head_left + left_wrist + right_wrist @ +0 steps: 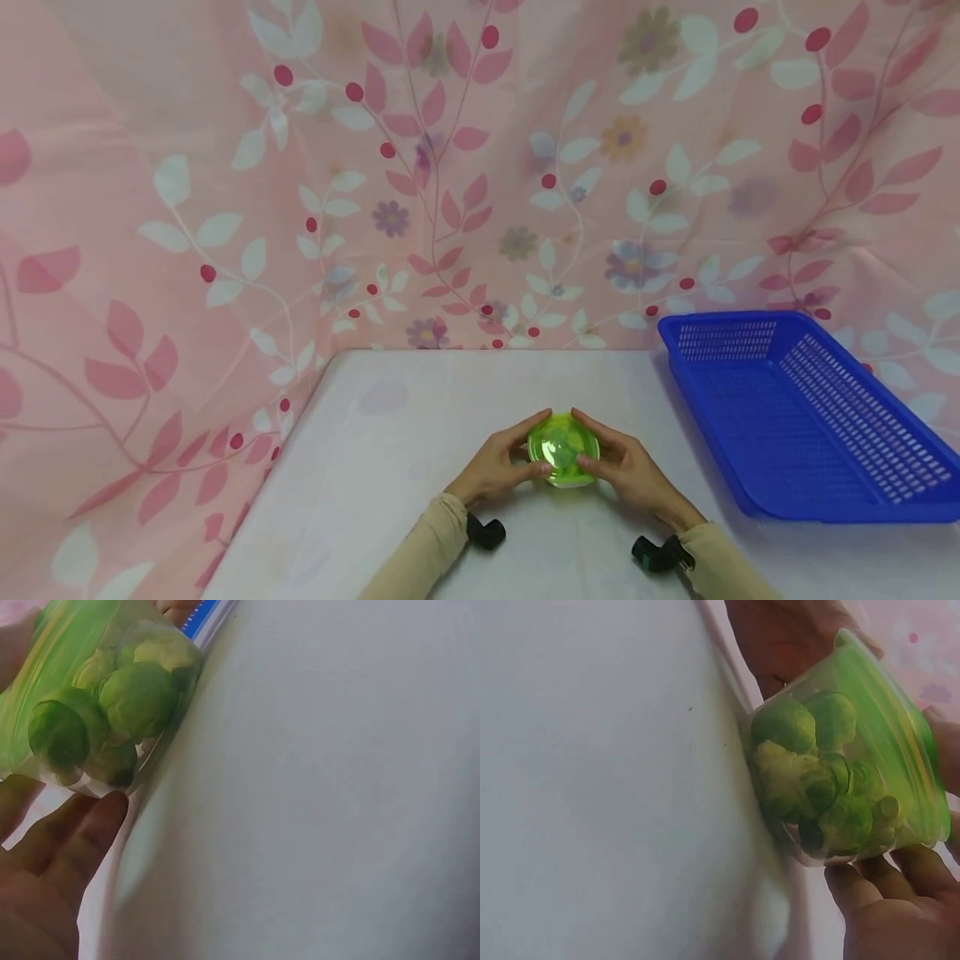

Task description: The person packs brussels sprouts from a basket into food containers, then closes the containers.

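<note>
A clear tub [564, 450] with a bright green lid [889, 739] stands on the white table, held from both sides. Through its see-through wall several Brussels sprouts [784, 724] show, some of them with pale cut ends. My left hand [495, 462] grips the tub's left side, its thumb at the near edge of the lid. From the right, my right hand [633, 477] holds the opposite side, with the thumb lying over the lid. In the right wrist view, fingertips [847, 885] rest against the tub's wall.
To the right of the hands is a blue plastic basket [750, 487] with slotted sides. The white tabletop [360, 475] reaches back to a pink flowered cloth [450, 167], which hangs behind and along the left. Dark wrist cameras [486, 532] are strapped at the sleeves.
</note>
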Demonstrator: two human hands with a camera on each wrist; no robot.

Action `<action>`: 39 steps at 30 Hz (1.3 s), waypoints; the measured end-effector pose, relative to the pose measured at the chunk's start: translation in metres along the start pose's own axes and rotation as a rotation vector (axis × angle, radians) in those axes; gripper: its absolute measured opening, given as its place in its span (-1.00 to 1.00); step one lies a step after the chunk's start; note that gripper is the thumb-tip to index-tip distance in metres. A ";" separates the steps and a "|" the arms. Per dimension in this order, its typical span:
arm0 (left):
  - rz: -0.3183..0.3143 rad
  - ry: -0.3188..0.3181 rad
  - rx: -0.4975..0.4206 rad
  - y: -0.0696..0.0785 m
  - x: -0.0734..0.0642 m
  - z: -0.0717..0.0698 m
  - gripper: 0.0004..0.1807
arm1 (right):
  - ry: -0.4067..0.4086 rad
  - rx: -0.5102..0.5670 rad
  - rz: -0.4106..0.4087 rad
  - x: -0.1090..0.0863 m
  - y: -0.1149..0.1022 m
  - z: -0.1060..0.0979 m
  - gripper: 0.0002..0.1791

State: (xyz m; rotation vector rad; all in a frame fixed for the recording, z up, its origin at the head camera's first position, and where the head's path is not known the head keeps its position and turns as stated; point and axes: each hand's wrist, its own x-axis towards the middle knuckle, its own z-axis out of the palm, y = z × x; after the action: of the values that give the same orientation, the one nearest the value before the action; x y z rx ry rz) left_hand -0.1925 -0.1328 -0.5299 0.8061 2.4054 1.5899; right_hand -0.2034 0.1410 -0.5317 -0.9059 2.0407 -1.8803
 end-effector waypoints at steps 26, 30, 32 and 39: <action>0.005 0.018 0.059 -0.010 0.004 0.006 -0.13 | 0.098 -0.121 0.007 0.005 0.006 0.000 -0.25; -0.003 0.028 0.056 -0.010 0.003 0.008 -0.13 | 0.089 -0.122 -0.024 0.003 0.005 -0.002 -0.26; -0.007 0.036 0.055 -0.010 0.002 0.008 -0.11 | 0.092 -0.130 -0.033 0.002 0.005 -0.002 -0.26; -0.013 0.053 0.040 -0.009 0.000 0.009 -0.01 | 0.093 -0.103 -0.015 0.001 0.006 -0.001 -0.18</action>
State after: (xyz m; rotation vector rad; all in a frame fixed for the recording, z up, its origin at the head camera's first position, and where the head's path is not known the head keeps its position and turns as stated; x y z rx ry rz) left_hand -0.1915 -0.1282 -0.5420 0.7637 2.4811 1.5825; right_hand -0.2066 0.1407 -0.5368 -0.8753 2.2088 -1.8732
